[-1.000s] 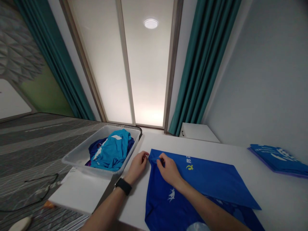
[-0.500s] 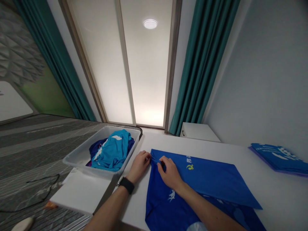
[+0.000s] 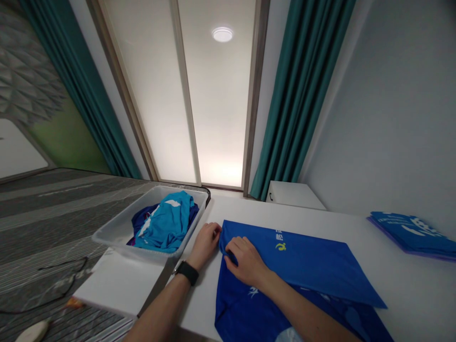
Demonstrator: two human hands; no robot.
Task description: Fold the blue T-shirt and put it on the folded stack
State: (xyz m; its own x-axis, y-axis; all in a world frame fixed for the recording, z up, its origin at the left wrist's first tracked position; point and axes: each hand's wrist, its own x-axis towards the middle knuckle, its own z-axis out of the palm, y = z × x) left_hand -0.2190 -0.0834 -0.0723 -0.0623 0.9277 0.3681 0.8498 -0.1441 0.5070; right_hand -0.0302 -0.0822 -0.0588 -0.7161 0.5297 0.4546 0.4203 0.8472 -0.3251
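A blue printed shirt [image 3: 313,263] lies partly folded on the white table [image 3: 199,289], its upper layer laid over a darker blue part. My left hand [image 3: 207,242], with a black watch on the wrist, pinches the shirt's left edge near the far corner. My right hand [image 3: 245,259] rests on the shirt just to the right, its fingers curled and closed on the cloth at the same edge. Part of the cloth under the right fingers is hidden. White and yellow-green lettering shows right of that hand.
A clear plastic bin [image 3: 117,230] holding crumpled blue clothes [image 3: 167,223] stands left of the table. A stack of folded blue and purple clothes [image 3: 413,235] lies at the right. Behind the table stands a white cabinet [image 3: 295,194]. A cable [image 3: 71,285] trails across the floor.
My right hand has moved slightly left and toward me along the shirt's edge. The bunched cloth between my hands now lies flatter. My left hand has shifted slightly left.
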